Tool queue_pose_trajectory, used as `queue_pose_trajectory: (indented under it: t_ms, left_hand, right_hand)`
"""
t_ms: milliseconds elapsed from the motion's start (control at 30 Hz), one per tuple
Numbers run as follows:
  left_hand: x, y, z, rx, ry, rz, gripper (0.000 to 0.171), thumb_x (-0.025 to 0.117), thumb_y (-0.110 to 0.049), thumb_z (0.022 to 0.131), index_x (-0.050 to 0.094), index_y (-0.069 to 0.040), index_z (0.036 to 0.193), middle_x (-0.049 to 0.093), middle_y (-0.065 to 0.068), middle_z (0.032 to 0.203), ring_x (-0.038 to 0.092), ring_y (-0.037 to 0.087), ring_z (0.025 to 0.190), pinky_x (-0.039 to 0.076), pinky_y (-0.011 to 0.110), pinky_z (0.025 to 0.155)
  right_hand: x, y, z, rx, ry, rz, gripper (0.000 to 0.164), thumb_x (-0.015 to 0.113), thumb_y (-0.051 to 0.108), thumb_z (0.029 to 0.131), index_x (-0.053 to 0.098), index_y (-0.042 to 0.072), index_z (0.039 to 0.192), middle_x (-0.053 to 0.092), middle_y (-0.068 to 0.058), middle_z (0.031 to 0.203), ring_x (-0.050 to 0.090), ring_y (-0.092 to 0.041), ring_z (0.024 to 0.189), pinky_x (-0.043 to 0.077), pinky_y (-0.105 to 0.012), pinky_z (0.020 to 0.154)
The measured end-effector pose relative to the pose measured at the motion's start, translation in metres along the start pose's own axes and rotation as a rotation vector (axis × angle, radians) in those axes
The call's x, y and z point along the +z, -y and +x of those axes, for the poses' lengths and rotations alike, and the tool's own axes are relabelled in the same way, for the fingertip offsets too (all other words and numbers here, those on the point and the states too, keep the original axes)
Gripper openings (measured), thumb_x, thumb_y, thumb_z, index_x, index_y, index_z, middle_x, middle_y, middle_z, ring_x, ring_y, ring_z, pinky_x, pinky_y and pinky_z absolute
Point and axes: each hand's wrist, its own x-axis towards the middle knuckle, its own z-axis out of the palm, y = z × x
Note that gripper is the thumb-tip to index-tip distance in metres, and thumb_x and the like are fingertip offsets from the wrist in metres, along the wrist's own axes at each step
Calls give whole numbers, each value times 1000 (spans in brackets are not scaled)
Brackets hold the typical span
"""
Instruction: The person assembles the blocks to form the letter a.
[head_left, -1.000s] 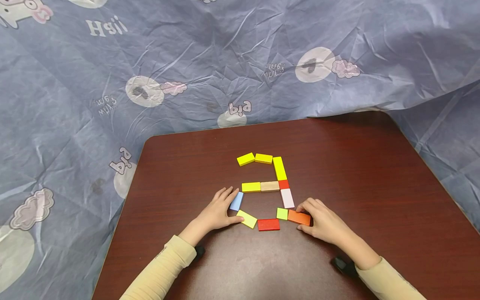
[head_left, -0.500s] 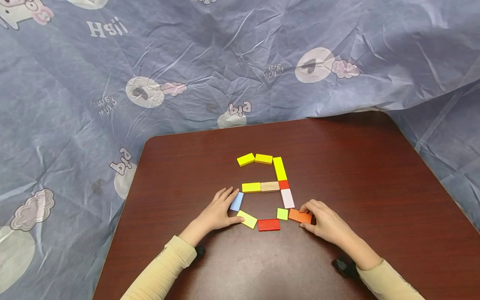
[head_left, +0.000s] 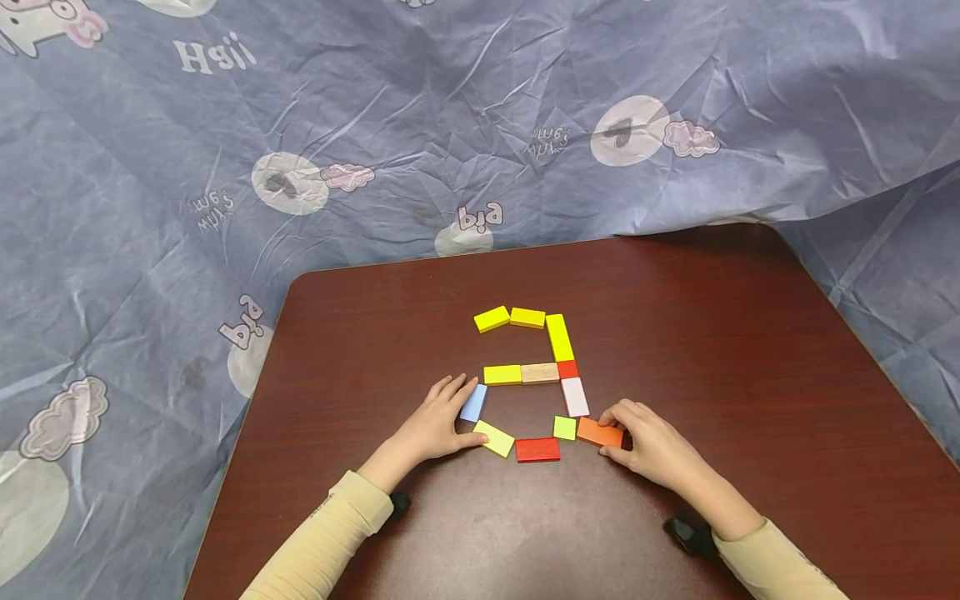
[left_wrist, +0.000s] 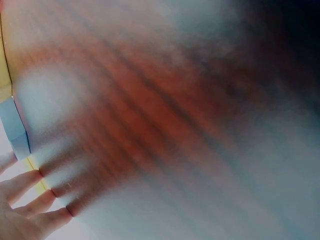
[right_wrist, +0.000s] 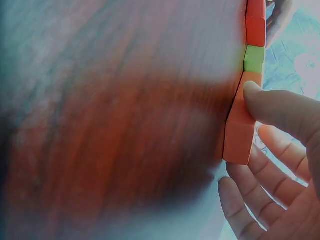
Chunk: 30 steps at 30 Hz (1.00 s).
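My right hand point(head_left: 651, 442) pinches an orange wooden block point(head_left: 597, 432), thumb on its near side and fingers on the far side. In the right wrist view, the thumb presses against the orange block point(right_wrist: 241, 125) as it lies on the table. A small green block point(head_left: 565, 427) sits at its left end. My left hand point(head_left: 431, 423) rests with fingers spread, fingertips at a blue block point(head_left: 473, 403) and thumb at the corner of a pale yellow block point(head_left: 493, 439). Between the hands lies a red block point(head_left: 537, 450).
Farther back on the brown table point(head_left: 375, 333) run several yellow blocks point(head_left: 558, 337), a plain wood block point(head_left: 539, 372), a small red block point(head_left: 567, 369) and a pale pink block point(head_left: 575, 397). A grey-blue printed cloth point(head_left: 420, 125) hangs behind the table.
My right hand has shifted the orange block slightly to the right, leaving a thin gap beside the green block. Over the last half second nothing visibly moves; the left hand stays in place.
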Motion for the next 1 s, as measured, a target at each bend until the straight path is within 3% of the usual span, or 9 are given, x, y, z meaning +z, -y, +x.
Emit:
queue_pose_trajectory:
  t_ms: [233,467,733,1000]
  left_hand:
    - [1,1,1,-2,3,-2,94,76,-51,82,32,-10,155,32,18,158,26,42,147,34,54,114]
    - [0,1,1,2,1,4,94,76,-51,82,32,-10,155,32,19,158,26,42,146,34,54,114]
    - [-1,0,1,1,3,9,94,75,-51,82,32,-10,155,32,18,158,26,42,147,34,53,114]
    - [-1,0,1,-1,7,10,94,75,-52,82,32,-10,155,32,18,158,26,42,146,34,53,114]
  right_hand:
    - [-1,3,0,12,-10,-19,38,89,15,68,65,14,96,60,4,94,56,-14,87,52,-37,75]
    - [2,13,13,-105,-91,-51,35,89,16,68,67,12,96,59,3,93,53,-16,87,49,-36,76]
    - [12,27,32,-138,-31,-73,37,89,21,69,74,14,103,57,3,92,47,-14,85,43,-31,71]
    - [17,30,38,-167,33,-102,41,89,22,70,77,15,109,55,4,94,43,-13,85,38,-29,71]
